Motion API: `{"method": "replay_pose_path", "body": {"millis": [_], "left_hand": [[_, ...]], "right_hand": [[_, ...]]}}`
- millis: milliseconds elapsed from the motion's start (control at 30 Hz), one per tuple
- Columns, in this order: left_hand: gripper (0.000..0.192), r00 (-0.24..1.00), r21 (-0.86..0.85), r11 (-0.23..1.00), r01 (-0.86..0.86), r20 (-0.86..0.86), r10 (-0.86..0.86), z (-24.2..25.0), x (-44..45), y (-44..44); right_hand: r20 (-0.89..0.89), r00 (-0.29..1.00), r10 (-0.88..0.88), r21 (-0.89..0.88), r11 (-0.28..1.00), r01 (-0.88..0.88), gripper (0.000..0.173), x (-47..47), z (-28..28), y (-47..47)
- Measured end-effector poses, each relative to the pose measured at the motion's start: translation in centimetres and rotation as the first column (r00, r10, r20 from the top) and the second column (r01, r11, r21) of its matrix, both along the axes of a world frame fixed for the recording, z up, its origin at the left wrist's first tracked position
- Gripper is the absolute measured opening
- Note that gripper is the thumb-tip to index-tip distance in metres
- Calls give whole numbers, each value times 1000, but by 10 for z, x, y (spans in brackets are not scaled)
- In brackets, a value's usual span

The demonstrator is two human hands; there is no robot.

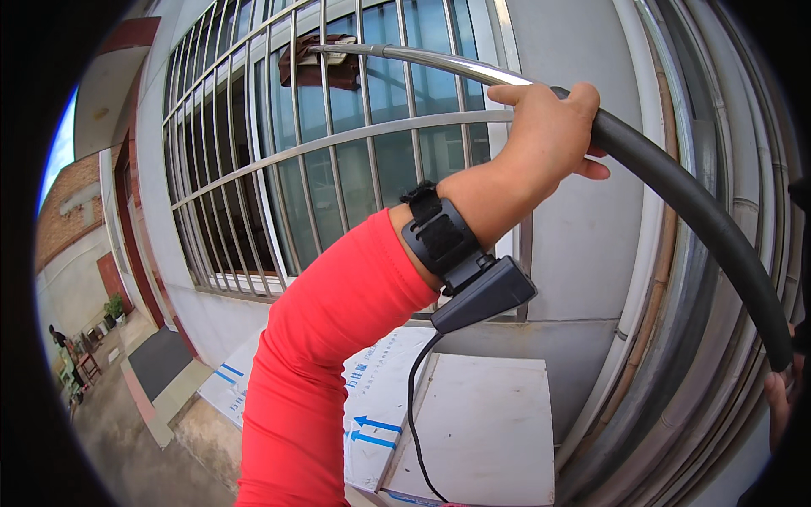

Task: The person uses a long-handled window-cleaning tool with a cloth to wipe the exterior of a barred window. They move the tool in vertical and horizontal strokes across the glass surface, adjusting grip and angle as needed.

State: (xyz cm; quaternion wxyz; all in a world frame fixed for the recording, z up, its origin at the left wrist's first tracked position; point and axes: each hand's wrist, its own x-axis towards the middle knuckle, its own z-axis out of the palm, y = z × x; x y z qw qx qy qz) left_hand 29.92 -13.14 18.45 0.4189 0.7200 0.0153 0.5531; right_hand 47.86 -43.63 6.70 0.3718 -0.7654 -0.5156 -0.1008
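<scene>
A long pole (pixel 437 61) runs across the upper view, bare shiny metal at its far part and covered by a black foam grip (pixel 703 196) at the near part. My left hand (pixel 551 130), in a red sleeve with a black device strapped at the wrist, is around the pole where metal meets foam. At the right edge, my right hand (pixel 777 402) holds the pole's near end and is partly cut off. A dark red cloth (pixel 345 75) with a pale part hangs at the pole's far end, by the window glass (pixel 386 92), seen behind the steel bars.
Stainless window bars (pixel 342 136) stand in front. Bamboo poles and pipes (pixel 665 279) lean along the wall at right. Below lie a white panel (pixel 475 418) and printed white cardboard (pixel 377 393). A person (pixel 59 336) is beside a stool far left; potted plants (pixel 114 307) stand beyond.
</scene>
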Motion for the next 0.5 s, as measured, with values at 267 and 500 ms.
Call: {"method": "replay_pose_path", "body": {"millis": [267,500], "left_hand": [[44,967,-112,981,-159,-216,132,-68,-93,35],[21,971,-337,925,-175,-212,107,-88,-180,94]], "right_hand": [[-364,854,372,8,918,-396,39,-85,-88,43],[-504,696,511,144,845,-516,30,-160,-174,75]]}}
